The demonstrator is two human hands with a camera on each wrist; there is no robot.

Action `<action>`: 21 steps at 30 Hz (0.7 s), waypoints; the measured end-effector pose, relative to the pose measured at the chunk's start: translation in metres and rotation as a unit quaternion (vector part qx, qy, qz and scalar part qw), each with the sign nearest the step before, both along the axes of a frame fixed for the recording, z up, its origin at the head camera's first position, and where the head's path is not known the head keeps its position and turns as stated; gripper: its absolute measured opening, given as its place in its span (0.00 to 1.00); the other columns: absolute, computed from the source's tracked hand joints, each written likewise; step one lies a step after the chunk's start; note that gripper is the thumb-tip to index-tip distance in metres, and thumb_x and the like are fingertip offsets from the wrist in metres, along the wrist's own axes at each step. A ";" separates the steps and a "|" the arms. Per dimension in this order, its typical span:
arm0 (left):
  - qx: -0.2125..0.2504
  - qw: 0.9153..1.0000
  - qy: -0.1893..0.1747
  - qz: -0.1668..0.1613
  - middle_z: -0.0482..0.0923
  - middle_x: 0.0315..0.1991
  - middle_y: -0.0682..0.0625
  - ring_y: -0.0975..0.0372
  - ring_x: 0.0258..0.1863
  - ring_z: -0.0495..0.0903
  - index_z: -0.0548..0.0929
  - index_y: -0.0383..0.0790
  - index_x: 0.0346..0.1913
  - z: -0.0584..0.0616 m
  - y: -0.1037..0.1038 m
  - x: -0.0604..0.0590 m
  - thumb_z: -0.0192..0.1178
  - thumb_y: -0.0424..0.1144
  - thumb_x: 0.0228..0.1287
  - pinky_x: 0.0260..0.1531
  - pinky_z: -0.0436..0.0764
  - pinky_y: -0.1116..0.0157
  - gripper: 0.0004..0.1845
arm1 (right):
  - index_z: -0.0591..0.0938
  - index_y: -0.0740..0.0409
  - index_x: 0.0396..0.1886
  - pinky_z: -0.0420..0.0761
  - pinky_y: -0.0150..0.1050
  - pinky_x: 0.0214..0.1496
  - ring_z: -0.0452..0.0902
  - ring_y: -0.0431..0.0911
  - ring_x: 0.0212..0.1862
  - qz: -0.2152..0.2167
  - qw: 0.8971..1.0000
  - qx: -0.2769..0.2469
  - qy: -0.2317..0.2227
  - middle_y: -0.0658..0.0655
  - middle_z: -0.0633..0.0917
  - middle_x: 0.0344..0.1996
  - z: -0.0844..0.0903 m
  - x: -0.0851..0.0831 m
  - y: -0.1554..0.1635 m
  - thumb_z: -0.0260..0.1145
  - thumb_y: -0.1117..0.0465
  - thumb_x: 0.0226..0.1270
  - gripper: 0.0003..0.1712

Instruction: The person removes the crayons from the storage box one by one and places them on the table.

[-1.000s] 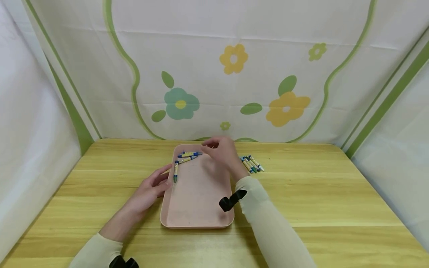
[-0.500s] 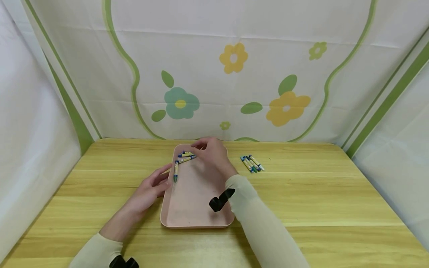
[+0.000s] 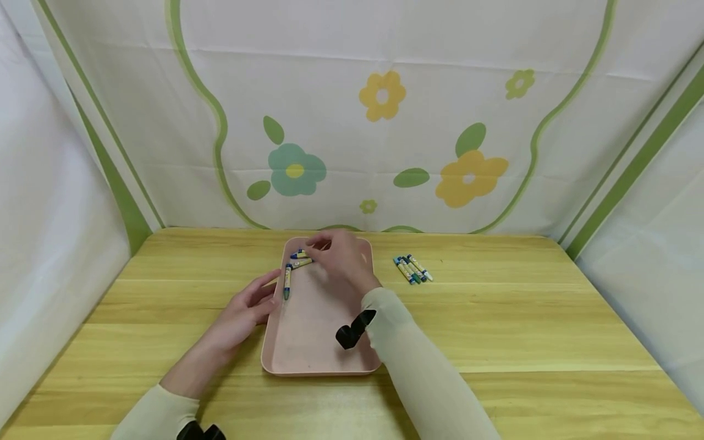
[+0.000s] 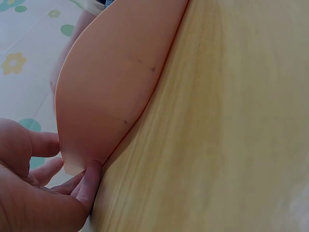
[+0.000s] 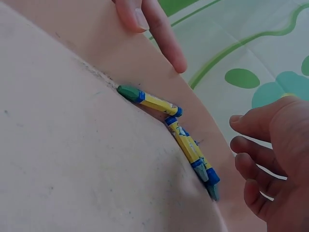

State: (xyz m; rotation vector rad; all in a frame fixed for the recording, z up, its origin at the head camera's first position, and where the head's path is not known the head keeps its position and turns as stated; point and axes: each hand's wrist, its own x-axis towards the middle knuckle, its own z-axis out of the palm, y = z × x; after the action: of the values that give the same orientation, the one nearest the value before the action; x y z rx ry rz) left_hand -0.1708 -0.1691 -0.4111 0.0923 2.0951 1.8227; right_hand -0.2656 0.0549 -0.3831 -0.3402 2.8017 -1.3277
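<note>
Hanging loosely curled over the far end, the fingers of the right hand look released: the right wrist view shows no crayon in them, just daylight between them and the wrapped sticks. Across from them, the left hand rests relaxed against the outside of a pale pink, shallow rectangular tray, plastic by the look of it. Those fingers touch the rim and outer wall without clamping, probably to stop the tray sliding.

Inside, along the left wall, lies a green-tipped crayon in a yellow wrapper with blue bands. Its blue end meets a tight cluster of yellow-and-blue crayons tucked into the far-left corner; how many is hard to tell, as the head view has the right hand partly over them. Wall and corner seem to do the holding here, leaving little room to roll.

Out to the right, well apart from the tray, a slanted row of matching wrapped crayons lies side by side on the light wooden tabletop, bunched neatly, perhaps for easy picking. Behind it all hangs a white flower-printed curtain.
</note>
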 end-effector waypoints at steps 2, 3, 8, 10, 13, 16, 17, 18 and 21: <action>0.000 1.000 0.001 -0.001 0.55 0.85 0.36 0.44 0.82 0.62 0.55 0.50 0.86 0.000 0.000 0.000 0.52 0.37 0.84 0.56 0.78 0.74 0.34 | 0.92 0.47 0.53 0.83 0.36 0.45 0.84 0.41 0.44 0.009 1.000 -0.017 -0.011 0.44 0.91 0.41 -0.002 -0.001 -0.001 0.72 0.52 0.74 0.12; 0.000 1.000 0.001 -0.002 0.55 0.85 0.36 0.44 0.82 0.62 0.55 0.50 0.86 0.000 0.000 0.000 0.52 0.37 0.84 0.56 0.78 0.74 0.34 | 0.92 0.47 0.53 0.83 0.36 0.45 0.84 0.41 0.44 0.011 1.000 -0.020 -0.015 0.44 0.91 0.42 -0.003 -0.001 -0.001 0.73 0.54 0.74 0.12; -0.002 1.000 0.001 -0.005 0.55 0.85 0.37 0.44 0.82 0.62 0.55 0.51 0.86 0.000 -0.001 0.000 0.52 0.37 0.84 0.57 0.77 0.73 0.35 | 0.92 0.50 0.52 0.83 0.36 0.47 0.84 0.41 0.45 0.021 0.999 -0.034 -0.028 0.46 0.91 0.44 -0.007 -0.001 -0.001 0.73 0.57 0.74 0.11; -0.001 1.000 0.001 -0.005 0.55 0.85 0.37 0.44 0.82 0.61 0.55 0.51 0.86 0.000 0.000 0.000 0.52 0.37 0.84 0.57 0.77 0.73 0.35 | 0.92 0.50 0.54 0.83 0.36 0.46 0.84 0.42 0.45 0.027 0.999 -0.033 -0.029 0.46 0.91 0.47 -0.009 -0.001 -0.001 0.73 0.58 0.73 0.12; 0.002 1.000 0.000 -0.004 0.55 0.85 0.37 0.44 0.82 0.61 0.55 0.50 0.86 0.000 0.000 0.000 0.52 0.37 0.84 0.57 0.77 0.74 0.35 | 0.91 0.52 0.54 0.83 0.36 0.47 0.83 0.42 0.46 0.041 0.999 -0.021 -0.024 0.49 0.92 0.50 -0.011 -0.001 0.000 0.73 0.59 0.74 0.13; 0.004 1.000 -0.001 -0.004 0.54 0.85 0.37 0.44 0.82 0.61 0.55 0.50 0.86 0.000 0.000 0.000 0.51 0.36 0.84 0.56 0.78 0.74 0.34 | 0.92 0.52 0.54 0.83 0.37 0.49 0.83 0.42 0.47 0.050 0.998 -0.010 -0.025 0.50 0.92 0.51 -0.013 -0.003 0.001 0.72 0.59 0.74 0.12; 0.005 1.000 -0.001 -0.004 0.54 0.85 0.37 0.44 0.82 0.62 0.55 0.50 0.86 0.000 0.000 0.000 0.51 0.36 0.84 0.56 0.77 0.75 0.34 | 0.92 0.53 0.53 0.83 0.37 0.50 0.83 0.42 0.48 0.052 0.998 -0.007 -0.026 0.51 0.92 0.50 -0.014 -0.003 0.001 0.73 0.59 0.74 0.12; 0.005 1.000 -0.002 -0.004 0.54 0.85 0.37 0.44 0.82 0.62 0.55 0.50 0.86 0.000 0.000 0.000 0.51 0.36 0.84 0.56 0.77 0.75 0.34 | 0.92 0.53 0.52 0.84 0.37 0.51 0.83 0.42 0.48 0.053 0.998 -0.004 -0.027 0.51 0.92 0.49 -0.014 -0.003 0.001 0.73 0.59 0.74 0.11; 0.005 1.000 -0.002 -0.002 0.55 0.85 0.36 0.44 0.81 0.62 0.55 0.50 0.86 0.000 0.000 0.000 0.51 0.36 0.84 0.56 0.77 0.75 0.34 | 0.92 0.53 0.52 0.85 0.38 0.53 0.84 0.42 0.48 0.055 0.998 -0.003 -0.030 0.51 0.92 0.48 -0.016 -0.004 0.000 0.73 0.60 0.73 0.11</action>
State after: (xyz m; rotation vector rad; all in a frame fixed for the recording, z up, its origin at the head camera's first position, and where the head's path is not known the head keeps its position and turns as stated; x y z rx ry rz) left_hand -0.1707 -0.1694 -0.4114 0.0958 2.0824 1.8306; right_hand -0.2699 0.0549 -0.3987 -0.4385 2.6888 -1.3005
